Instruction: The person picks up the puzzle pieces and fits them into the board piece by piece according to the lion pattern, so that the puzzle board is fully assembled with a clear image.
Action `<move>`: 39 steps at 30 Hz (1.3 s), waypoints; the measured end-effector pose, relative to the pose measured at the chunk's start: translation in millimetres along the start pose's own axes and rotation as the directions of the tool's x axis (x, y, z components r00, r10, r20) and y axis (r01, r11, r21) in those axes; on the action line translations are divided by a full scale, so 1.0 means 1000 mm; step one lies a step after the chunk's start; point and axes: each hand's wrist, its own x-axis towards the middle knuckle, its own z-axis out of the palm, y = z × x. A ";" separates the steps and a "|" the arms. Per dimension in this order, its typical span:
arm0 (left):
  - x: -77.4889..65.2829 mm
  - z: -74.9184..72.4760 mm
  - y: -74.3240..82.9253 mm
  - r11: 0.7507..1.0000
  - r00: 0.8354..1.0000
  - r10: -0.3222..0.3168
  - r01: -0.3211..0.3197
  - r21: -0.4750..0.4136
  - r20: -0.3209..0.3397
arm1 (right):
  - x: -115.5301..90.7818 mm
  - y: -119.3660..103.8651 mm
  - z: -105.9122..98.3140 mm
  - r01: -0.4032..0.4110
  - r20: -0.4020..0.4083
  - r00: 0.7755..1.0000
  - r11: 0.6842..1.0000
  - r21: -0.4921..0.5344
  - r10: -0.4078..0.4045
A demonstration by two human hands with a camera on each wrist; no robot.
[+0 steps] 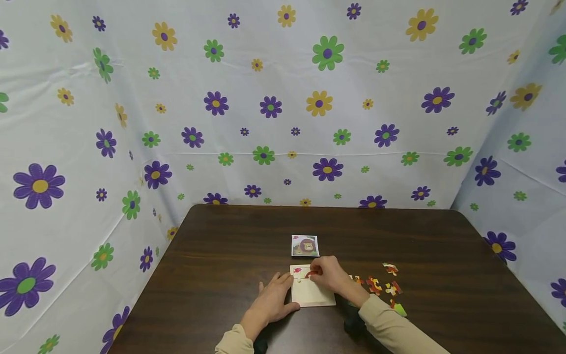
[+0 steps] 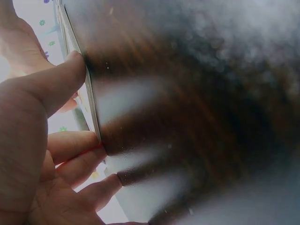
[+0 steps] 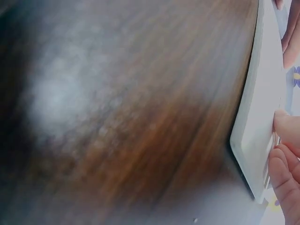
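Observation:
A pale square puzzle board [image 1: 313, 295] lies on the table, with a puzzle piece bearing a pink flower [image 1: 297, 270] in its far left corner. My left hand [image 1: 275, 297] rests at the board's left side, fingers spread on the table. In the left wrist view, the thumb [image 2: 65, 72] and a fingertip touch the board's edge [image 2: 91, 105]. Over the far part of the board, my right hand [image 1: 329, 274] pinches a reddish-brown puzzle piece [image 1: 313, 272]. The right wrist view has its fingertips [image 3: 279, 171] low at the board's surface [image 3: 255, 126]; the piece is mostly hidden there.
Several loose puzzle pieces [image 1: 374, 285] lie to the right of the board, some partly behind the right forearm. Beyond the board is a small lion picture card [image 1: 305, 246]. The dark wooden table [image 1: 230, 241] ends at a flowered curtain [image 1: 292, 123].

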 end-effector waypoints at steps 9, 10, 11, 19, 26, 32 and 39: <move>0.001 0.000 0.001 1.000 1.000 0.008 -0.008 0.007 -0.012 | 0.002 -0.001 -0.002 -0.057 0.033 0.998 0.998 -0.001 0.057; 0.001 0.000 0.001 1.000 1.000 0.010 -0.010 0.007 -0.012 | 0.002 -0.002 -0.002 -0.057 0.037 0.998 0.998 0.000 0.057; 0.001 0.000 0.001 1.000 1.000 0.010 -0.010 0.008 -0.012 | 0.003 -0.002 -0.002 -0.056 0.040 0.998 0.998 0.001 0.056; 0.001 -0.002 0.001 1.000 1.000 0.008 -0.008 -0.001 -0.011 | 0.004 -0.001 -0.002 -0.068 0.055 0.996 0.998 -0.003 0.068; 0.001 -0.003 0.002 1.000 1.000 0.009 -0.009 -0.006 -0.008 | 0.004 0.000 -0.002 -0.068 0.042 0.997 0.998 -0.002 0.068; 0.002 -0.003 0.002 1.000 1.000 0.010 -0.010 -0.009 -0.005 | 0.003 -0.001 -0.003 -0.056 0.021 0.998 0.998 -0.012 0.057; 0.002 -0.001 0.001 1.000 1.000 -0.005 0.005 -0.004 0.009 | 0.001 -0.004 0.000 -0.101 0.017 0.995 0.995 -0.006 0.101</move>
